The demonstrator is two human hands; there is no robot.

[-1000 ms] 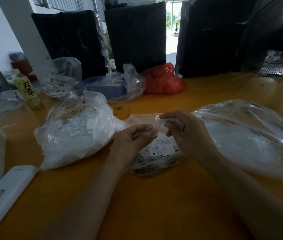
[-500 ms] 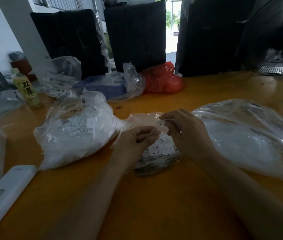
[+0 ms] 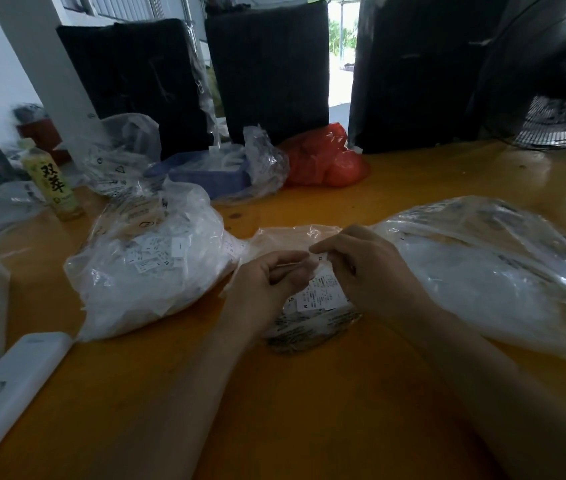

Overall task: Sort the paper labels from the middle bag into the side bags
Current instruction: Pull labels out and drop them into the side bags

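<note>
- The small clear plastic middle bag (image 3: 309,317) holding printed white paper labels (image 3: 321,294) lies at the centre of the glossy orange wooden table (image 3: 309,410), partly under both hands.
- The left hand (image 3: 267,289) has its fingers curled, thumb and forefinger pinching what looks like the thin edge of a label above the middle bag.
- The right hand (image 3: 368,271) meets it fingertip to fingertip; its fingers pinch the top of a label, though whether both hands hold the same one I cannot tell.
- The bulging clear left side bag (image 3: 143,271), full of white labels, sits at 9 o'clock of the hands, its near fold just beside the left hand.
- The wide flat clear right side bag (image 3: 492,271) spreads at 3 o'clock, touching the right wrist.
- Bare table lies open at 6 o'clock between the forearms, and at 12 o'clock up to the crumpled red plastic bag (image 3: 326,161).
- A white oblong device (image 3: 8,393) lies at 8 o'clock near the table's left edge.
- Against half a second ago, the hands have barely shifted; the fingertips stay together over the middle bag.
</note>
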